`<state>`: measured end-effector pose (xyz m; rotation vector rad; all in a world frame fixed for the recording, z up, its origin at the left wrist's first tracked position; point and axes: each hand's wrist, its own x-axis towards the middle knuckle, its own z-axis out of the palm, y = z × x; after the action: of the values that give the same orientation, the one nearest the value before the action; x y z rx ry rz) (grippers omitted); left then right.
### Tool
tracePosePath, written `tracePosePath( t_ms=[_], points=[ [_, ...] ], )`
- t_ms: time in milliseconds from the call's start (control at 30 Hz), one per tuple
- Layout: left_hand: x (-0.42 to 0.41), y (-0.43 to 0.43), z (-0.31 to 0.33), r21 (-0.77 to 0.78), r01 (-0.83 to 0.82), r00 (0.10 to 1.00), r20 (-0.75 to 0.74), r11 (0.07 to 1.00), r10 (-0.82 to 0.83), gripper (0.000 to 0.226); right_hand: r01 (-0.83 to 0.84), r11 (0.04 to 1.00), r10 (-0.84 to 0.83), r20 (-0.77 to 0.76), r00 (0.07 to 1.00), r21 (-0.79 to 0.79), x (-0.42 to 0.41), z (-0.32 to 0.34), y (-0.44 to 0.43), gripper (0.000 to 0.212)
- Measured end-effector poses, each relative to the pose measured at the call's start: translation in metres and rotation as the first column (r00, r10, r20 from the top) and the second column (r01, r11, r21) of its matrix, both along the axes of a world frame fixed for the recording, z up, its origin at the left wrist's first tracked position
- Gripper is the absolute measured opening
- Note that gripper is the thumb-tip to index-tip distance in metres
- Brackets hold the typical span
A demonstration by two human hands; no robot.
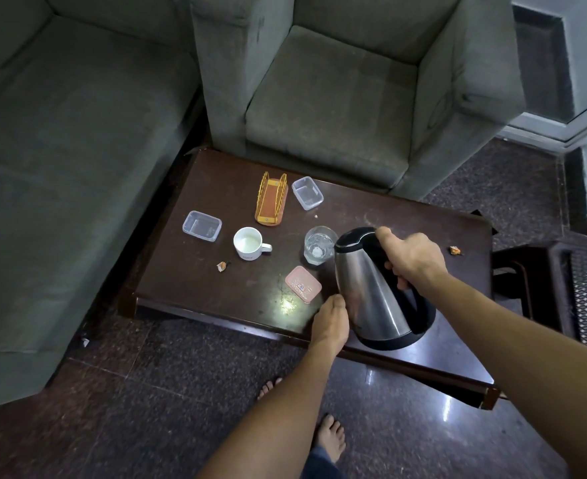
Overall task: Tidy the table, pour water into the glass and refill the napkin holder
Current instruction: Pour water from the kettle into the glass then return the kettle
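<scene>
Head view: right hand grips the tilted kettle by its handle; left hand, fingers together, presses its side. Glass sits just beyond both hands, at the spout.

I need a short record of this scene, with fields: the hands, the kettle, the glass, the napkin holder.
right hand: grips the kettle handle
left hand: touches the kettle's side
kettle: steel, tilted, spout at the glass
glass: upright on the table, water inside
napkin holder: orange, empty
</scene>
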<state>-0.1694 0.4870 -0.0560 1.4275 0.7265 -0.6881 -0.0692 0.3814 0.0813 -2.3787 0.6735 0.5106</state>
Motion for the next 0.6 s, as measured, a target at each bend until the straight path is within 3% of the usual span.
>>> tracePosePath(
  t_ms=[600],
  points=[
    [0.0006,0.0005,0.0003,-0.008,-0.033,0.999,-0.009,0.999,0.033,0.044,-0.016,1.0,0.016,-0.004,1.0,0.012,0.003,0.0012,0.0014,0.072]
  ],
)
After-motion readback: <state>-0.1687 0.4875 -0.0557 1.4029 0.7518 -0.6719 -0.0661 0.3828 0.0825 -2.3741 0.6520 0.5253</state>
